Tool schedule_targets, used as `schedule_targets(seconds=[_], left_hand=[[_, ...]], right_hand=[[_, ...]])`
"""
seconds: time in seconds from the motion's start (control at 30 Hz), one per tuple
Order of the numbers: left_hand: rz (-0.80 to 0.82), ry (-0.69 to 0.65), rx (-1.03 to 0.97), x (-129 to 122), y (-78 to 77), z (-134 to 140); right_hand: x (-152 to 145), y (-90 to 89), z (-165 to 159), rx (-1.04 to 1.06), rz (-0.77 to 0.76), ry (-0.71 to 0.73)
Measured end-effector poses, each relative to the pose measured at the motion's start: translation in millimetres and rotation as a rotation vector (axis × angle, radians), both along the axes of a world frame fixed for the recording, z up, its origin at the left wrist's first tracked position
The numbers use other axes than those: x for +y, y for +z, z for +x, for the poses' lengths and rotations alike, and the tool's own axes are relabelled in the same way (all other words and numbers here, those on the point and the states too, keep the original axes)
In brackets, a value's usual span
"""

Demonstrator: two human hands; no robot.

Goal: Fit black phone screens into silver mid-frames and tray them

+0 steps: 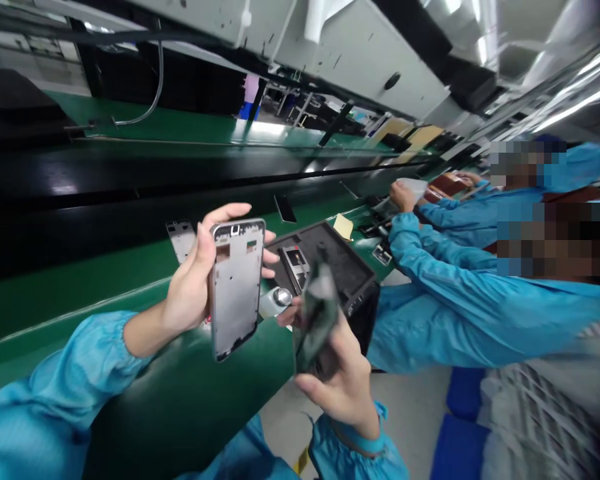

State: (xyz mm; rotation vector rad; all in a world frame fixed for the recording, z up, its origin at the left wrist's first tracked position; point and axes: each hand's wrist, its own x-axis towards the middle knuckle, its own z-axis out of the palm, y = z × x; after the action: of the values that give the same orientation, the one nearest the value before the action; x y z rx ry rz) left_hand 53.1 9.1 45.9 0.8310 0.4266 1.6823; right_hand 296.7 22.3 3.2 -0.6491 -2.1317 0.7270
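Frame (236,287), thin, stiff, likely light and slick, pinched edgewise by left hand (193,280); right hand (343,383) clutches blurred dark cloth (316,317).

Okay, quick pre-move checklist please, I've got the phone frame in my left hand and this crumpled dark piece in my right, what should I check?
1. Left hand has a firm grip on the phone frame: ok, thumb and fingers clasp both long edges.
2. Frame held clear of the green bench: ok, it is lifted and upright.
3. Right hand holds the dark piece: ok, though blurred, so what it is: cannot tell.
4. Dark piece touching the frame: cannot tell, the blur hides the gap.
5. Black tray behind the hands within view: ok.
6. Neighbouring worker's sleeve clear of your hands: ok, apart to the right.
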Motion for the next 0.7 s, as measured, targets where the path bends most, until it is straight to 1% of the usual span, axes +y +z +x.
schedule_targets(seconds=[0.07, 0.13, 0.33, 0.43, 0.53, 0.7], left_hand=[[0.016, 0.069, -0.004, 7.4, -4.9, -0.7], [0.037, 0.096, 0.003, 11.1, -6.0, -3.0], [0.062, 0.191, 0.041, 10.5, 4.0, -14.0], [0.061, 0.235, 0.067, 10.3, 6.2, -17.9], [0.089, 0.219, 0.084, 9.6, 6.3, -19.7], [0.106, 0.140, 0.162, 6.7, 6.6, -21.3]], right_hand=[[5.1, 4.8, -4.9, -0.008, 0.050, 0.028], [7.8, 5.0, -6.1, -0.034, 0.044, 0.053], [8.9, 2.9, 0.8, -0.061, -0.002, 0.109], [10.3, 3.9, 2.3, -0.092, -0.007, 0.134], [12.3, 5.1, 2.1, -0.106, 0.020, 0.126], [13.6, 6.9, -3.2, -0.090, 0.044, 0.126]])
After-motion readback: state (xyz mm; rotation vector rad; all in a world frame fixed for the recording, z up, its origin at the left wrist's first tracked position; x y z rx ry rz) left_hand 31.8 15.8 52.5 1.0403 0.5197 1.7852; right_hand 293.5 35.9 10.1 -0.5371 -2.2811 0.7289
